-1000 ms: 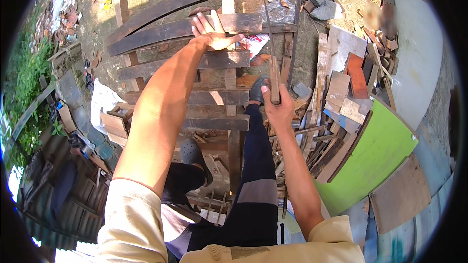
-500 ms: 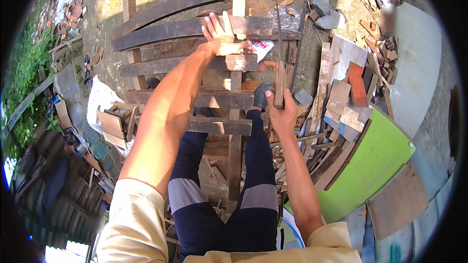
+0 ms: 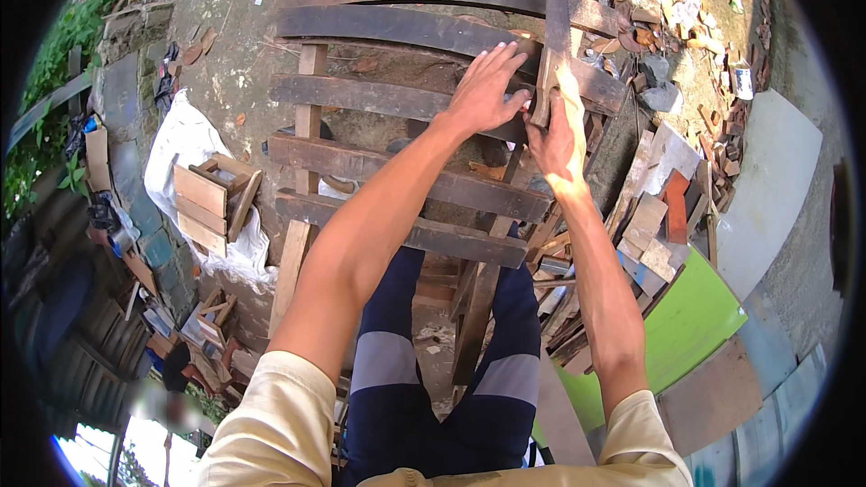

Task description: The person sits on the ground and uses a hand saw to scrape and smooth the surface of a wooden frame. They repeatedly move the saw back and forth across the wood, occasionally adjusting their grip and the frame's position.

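Note:
My right hand (image 3: 557,135) is closed around the wooden handle of a handsaw (image 3: 557,13), whose long dark blade points away from me. The blade lies across the right part of a dark, curved plank (image 3: 397,29). Just left of the saw, my left hand (image 3: 483,97) rests with spread fingers on that plank, its thumb near the handle. Nothing is in the left hand. The plank is one of several dark slats laid crosswise over lighter wooden rails (image 3: 308,122). The blade's teeth cannot be made out.
A small wooden stool-like piece (image 3: 212,198) sits on a white sack (image 3: 185,131) at left. Scrap wood (image 3: 645,221), a green board (image 3: 690,316) and a pale sheet (image 3: 767,189) lie at right. Part of another person (image 3: 180,368) shows at lower left. My legs stand close to the slats.
The view has shifted and turned. My right hand has brought the saw forward, so its blade now crosses the plank. My left hand now lies close beside the saw.

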`<state>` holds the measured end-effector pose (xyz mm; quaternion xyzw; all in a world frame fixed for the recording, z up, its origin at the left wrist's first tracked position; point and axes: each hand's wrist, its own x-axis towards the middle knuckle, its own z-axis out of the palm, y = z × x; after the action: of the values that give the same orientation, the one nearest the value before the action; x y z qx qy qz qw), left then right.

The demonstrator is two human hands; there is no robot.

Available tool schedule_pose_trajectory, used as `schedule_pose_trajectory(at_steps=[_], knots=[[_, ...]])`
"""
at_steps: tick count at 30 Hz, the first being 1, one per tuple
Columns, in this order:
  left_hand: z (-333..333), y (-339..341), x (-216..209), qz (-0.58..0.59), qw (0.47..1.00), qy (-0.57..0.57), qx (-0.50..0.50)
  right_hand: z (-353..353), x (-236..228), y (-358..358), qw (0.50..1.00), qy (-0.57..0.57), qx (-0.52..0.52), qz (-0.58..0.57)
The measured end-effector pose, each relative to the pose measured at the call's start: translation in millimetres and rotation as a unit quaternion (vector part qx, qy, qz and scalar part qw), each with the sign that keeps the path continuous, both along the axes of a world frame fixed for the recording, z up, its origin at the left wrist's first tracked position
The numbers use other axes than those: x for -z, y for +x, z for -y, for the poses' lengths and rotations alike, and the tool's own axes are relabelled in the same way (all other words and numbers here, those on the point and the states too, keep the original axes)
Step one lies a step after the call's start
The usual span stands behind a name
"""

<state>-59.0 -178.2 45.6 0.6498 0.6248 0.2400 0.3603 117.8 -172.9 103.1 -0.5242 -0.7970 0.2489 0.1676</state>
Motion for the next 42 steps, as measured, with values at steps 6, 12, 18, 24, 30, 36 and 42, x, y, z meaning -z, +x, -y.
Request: schedule_pose_trajectory(at_steps=[6,12,18,24,30,36,42], knots=[[78.5,-82.2,-26.0,0.085,0.939,-0.139,-0.302,-31.5,29.7,-75.6,0.992,-0.039,-0.055,0.105],[105.6,-143.3,-26.6,0.277,0.788,-0.264,-0.483,-65.6,36.8,-94.5,0.973,0.060,-0.144,0.170],[100.4,-153.8,-21.4,0.347,0.729,-0.304,-0.505,-78.8,32.8,-105.2,0.965,-0.056,-0.124,0.224],[85.9,-146.3,-27.2,0.474,0.653,-0.287,-0.515,-25.8,14.0,-95.8,0.979,0.028,-0.103,0.172],[78.5,-130.9,-44.3,0.462,0.570,-0.253,-0.631,59.4,-20.0,-86.8,0.984,0.022,-0.091,0.154],[132.4,-130.3,-51.8,0.452,0.491,-0.131,-0.733,102.0,-60.1,-92.0,0.991,-0.045,-0.109,0.063],[188.3,-156.6,-77.0,0.472,0.495,-0.105,-0.721,79.0,-70.2,-78.4,0.980,-0.099,-0.173,0.016]])
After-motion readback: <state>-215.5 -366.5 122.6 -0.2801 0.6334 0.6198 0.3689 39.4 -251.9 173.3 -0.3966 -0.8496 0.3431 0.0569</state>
